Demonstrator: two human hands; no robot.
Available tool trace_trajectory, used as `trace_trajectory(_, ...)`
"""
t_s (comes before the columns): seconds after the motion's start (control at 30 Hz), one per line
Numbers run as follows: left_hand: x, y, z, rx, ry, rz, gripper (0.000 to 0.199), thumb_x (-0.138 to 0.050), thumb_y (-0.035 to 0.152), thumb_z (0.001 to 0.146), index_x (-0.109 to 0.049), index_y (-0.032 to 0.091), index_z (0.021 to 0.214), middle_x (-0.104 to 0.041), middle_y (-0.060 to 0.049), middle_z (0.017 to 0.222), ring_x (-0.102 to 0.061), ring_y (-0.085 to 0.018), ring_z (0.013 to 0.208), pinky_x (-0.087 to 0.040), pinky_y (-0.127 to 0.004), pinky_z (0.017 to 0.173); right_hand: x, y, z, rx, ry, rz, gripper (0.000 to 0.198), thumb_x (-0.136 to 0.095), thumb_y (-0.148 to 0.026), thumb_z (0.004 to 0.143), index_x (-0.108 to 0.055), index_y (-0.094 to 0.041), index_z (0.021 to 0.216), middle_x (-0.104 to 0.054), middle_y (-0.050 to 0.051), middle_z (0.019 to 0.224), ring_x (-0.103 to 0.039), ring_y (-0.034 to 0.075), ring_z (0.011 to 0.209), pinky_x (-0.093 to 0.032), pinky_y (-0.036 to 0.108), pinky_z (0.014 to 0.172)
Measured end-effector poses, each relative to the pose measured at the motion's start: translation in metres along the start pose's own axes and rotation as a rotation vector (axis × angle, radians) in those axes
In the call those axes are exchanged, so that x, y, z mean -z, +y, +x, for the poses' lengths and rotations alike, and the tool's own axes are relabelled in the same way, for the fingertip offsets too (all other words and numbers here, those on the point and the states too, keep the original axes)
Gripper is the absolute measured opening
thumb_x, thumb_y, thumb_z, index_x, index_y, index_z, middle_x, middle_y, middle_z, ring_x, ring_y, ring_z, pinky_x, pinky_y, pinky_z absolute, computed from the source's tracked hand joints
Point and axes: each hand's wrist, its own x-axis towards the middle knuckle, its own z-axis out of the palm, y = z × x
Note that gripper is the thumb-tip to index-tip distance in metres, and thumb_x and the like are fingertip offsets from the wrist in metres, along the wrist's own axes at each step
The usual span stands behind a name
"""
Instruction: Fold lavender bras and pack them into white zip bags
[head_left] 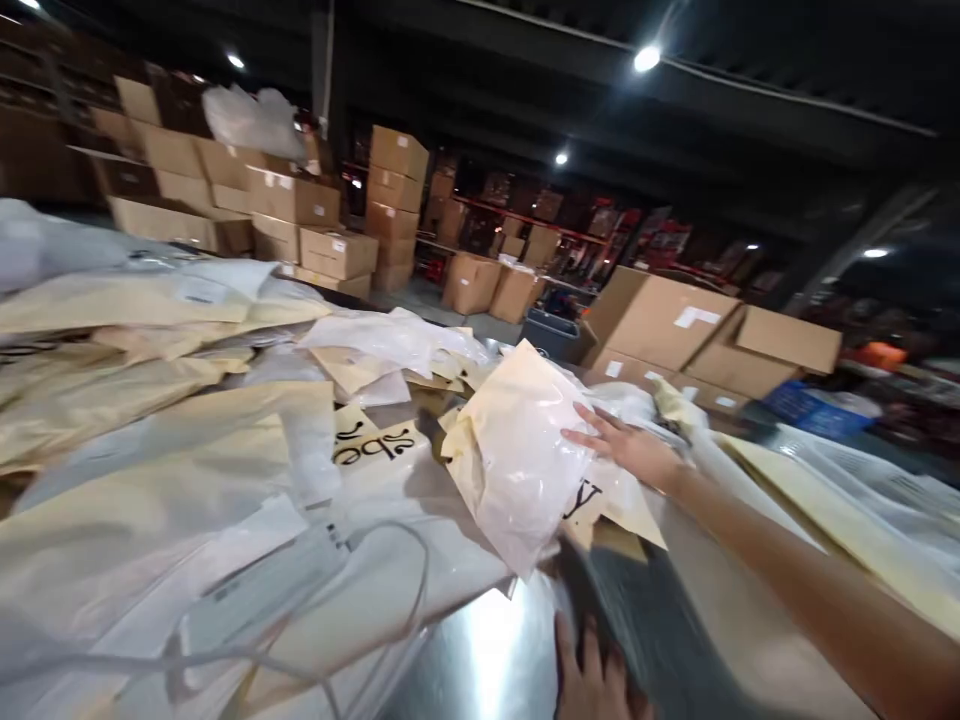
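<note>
My right hand (622, 447) reaches in from the right, its fingers lying over the right edge of a white and cream plastic mailing bag (517, 455). The bag is tilted up, corner downward, above other parcels; my thumb is hidden. At the bottom edge, my left hand (596, 675) is partly in view, fingers apart at the edge of a shiny metal surface (487, 650), holding nothing visible. Left of the bag lies a cream parcel with black lettering (382, 447). A white cord or strap (420, 570) loops over the nearer parcels.
Cream and white mailing bags (165, 450) are heaped across the left side. More wrapped parcels (847, 520) lie at the right. Beyond stand stacked cardboard boxes (394, 190), a large carton (660, 315), a dark bin (551, 333) and a blue basket (817, 408).
</note>
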Motion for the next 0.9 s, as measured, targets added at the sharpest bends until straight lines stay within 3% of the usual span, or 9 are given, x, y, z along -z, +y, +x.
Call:
trace_trajectory(0.17, 0.041, 0.018, -0.027, 0.096, -0.128, -0.040, 0.066, -0.057, 0.053, 0.081, -0.062, 0.011, 0.131, -0.043, -0.026, 0.148, -0.014, -0.046, 0.147, 0.017, -0.065, 0.115, -0.027, 0.015, -0.053, -0.245, -0.022, 0.064, 0.054, -0.045, 0.001, 0.082, -0.069, -0.028, 0.121, -0.058, 0.010, 0.140, -0.050, 0.030, 0.133, -0.050, 0.048, 0.095)
trace_trajectory(0.27, 0.047, 0.022, -0.031, 0.082, -0.119, -0.023, 0.064, -0.057, 0.050, 0.081, -0.062, 0.011, 0.131, -0.042, -0.026, 0.148, -0.013, -0.045, 0.147, 0.020, -0.064, 0.113, -0.026, 0.006, -0.061, -0.373, 0.009, 0.114, 0.050, -0.050, -0.001, 0.078, -0.069, -0.023, 0.118, -0.060, 0.013, 0.136, -0.060, 0.031, 0.120, -0.053, 0.044, 0.091)
trace_trajectory(0.37, 0.043, 0.021, -0.033, 0.074, -0.080, 0.026, 0.060, -0.059, 0.048, 0.080, -0.063, 0.013, 0.129, -0.042, -0.023, 0.150, -0.018, -0.046, 0.146, 0.017, -0.064, 0.114, -0.022, -0.028, -0.072, -0.479, 0.079, 0.154, 0.049, -0.051, -0.013, 0.086, -0.057, -0.015, 0.134, -0.056, 0.020, 0.137, -0.064, 0.032, 0.112, -0.052, 0.048, 0.094)
trace_trajectory(0.47, 0.038, 0.019, -0.037, 0.068, -0.035, -0.009, 0.058, -0.063, 0.045, 0.077, -0.064, 0.017, 0.128, -0.043, -0.018, 0.151, -0.020, -0.044, 0.146, 0.013, -0.063, 0.116, -0.031, -0.085, -0.093, -0.482, 0.145, 0.199, 0.063, -0.045, -0.042, 0.096, -0.036, -0.010, 0.149, -0.049, 0.023, 0.143, -0.057, 0.032, 0.124, -0.046, 0.050, 0.104)
trace_trajectory(0.53, 0.035, 0.017, -0.038, 0.062, 0.003, -0.046, 0.059, -0.066, 0.042, 0.073, -0.063, 0.022, 0.129, -0.042, -0.014, 0.153, -0.018, -0.042, 0.146, 0.015, -0.062, 0.116, -0.048, -0.122, -0.105, -0.426, 0.127, 0.232, 0.086, -0.064, -0.057, 0.082, -0.034, -0.015, 0.151, -0.037, 0.021, 0.154, -0.040, 0.036, 0.139, -0.045, 0.053, 0.105)
trace_trajectory(0.6, 0.032, 0.015, -0.036, 0.068, 0.083, -0.122, 0.055, -0.067, 0.034, 0.070, -0.066, 0.027, 0.124, -0.047, -0.009, 0.150, -0.024, -0.039, 0.145, 0.014, -0.058, 0.118, -0.067, -0.148, -0.113, -0.405, 0.096, 0.233, 0.088, -0.075, -0.048, 0.073, -0.039, -0.022, 0.149, -0.022, 0.017, 0.162, -0.019, 0.045, 0.147, -0.039, 0.067, 0.104)
trace_trajectory(0.7, 0.028, 0.008, -0.030, 0.150, 0.286, -0.359, 0.022, -0.064, 0.026, 0.068, -0.074, 0.023, 0.087, -0.070, -0.009, 0.113, -0.048, -0.035, 0.126, -0.008, -0.053, 0.121, -0.083, -0.155, -0.121, -0.454, 0.172, 0.228, 0.050, -0.051, -0.019, 0.090, -0.052, -0.025, 0.140, -0.026, 0.009, 0.162, -0.015, 0.040, 0.149, -0.030, 0.071, 0.108)
trace_trajectory(0.77, 0.029, 0.002, -0.027, 0.224, 0.410, -0.464, 0.012, -0.062, 0.029, 0.069, -0.067, 0.020, 0.075, -0.068, -0.012, 0.096, -0.056, -0.035, 0.113, -0.027, -0.053, 0.115, -0.081, -0.150, -0.133, -0.510, 0.251, 0.243, 0.050, -0.035, -0.009, 0.093, -0.056, -0.022, 0.137, -0.037, 0.010, 0.157, -0.026, 0.034, 0.148, -0.034, 0.061, 0.112)
trace_trajectory(0.9, 0.032, 0.002, -0.027, 0.262, 0.579, -0.707, 0.051, -0.057, 0.057, 0.075, -0.058, 0.019, 0.109, -0.061, -0.016, 0.121, -0.053, -0.034, 0.125, -0.043, -0.047, 0.106, -0.079, -0.159, -0.182, -0.585, 0.319, 0.356, 0.051, -0.030, -0.011, 0.093, -0.056, -0.018, 0.137, -0.048, 0.013, 0.149, -0.045, 0.026, 0.139, -0.045, 0.042, 0.109)
